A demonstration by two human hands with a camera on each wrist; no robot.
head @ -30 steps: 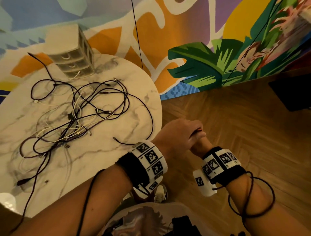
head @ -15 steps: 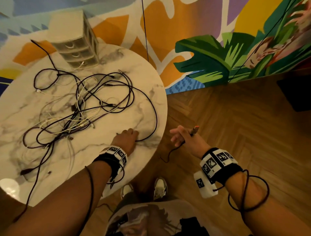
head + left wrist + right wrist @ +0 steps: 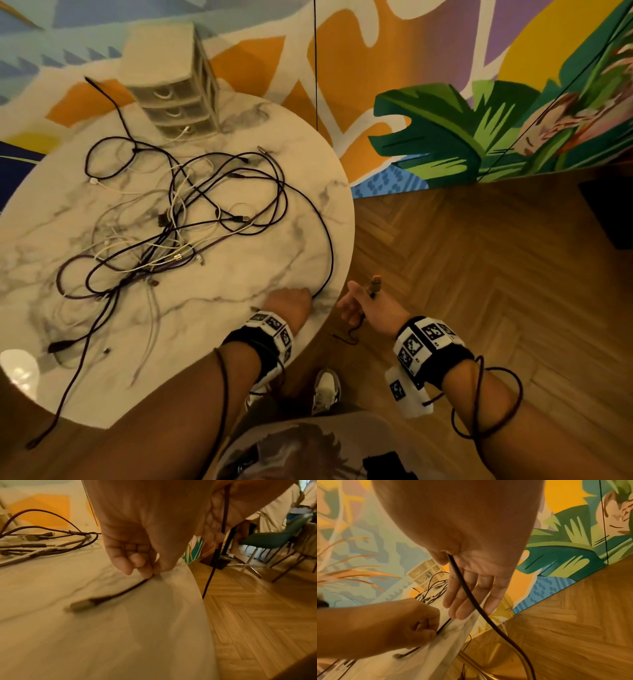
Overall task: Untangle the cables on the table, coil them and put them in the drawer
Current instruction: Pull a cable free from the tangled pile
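Left grip (image 3: 291,303): pinches dark cable (image 3: 120,595) on the surface (image 3: 239,274), near its edge.
Right grip (image 3: 368,305): beside that edge, thumb clamps another cable (image 3: 471,595), fingers straight.

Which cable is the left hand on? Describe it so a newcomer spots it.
Start at the round white marble table, at its near right edge. The left hand pinches a dark braided cable there. Unlike the tangled pile, it sweeps alone along the rim.

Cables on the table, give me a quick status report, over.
Left hand pinches a dark cable near the table edge. Right hand holds a plug end off the table. Tangle untouched; drawer unit shut.
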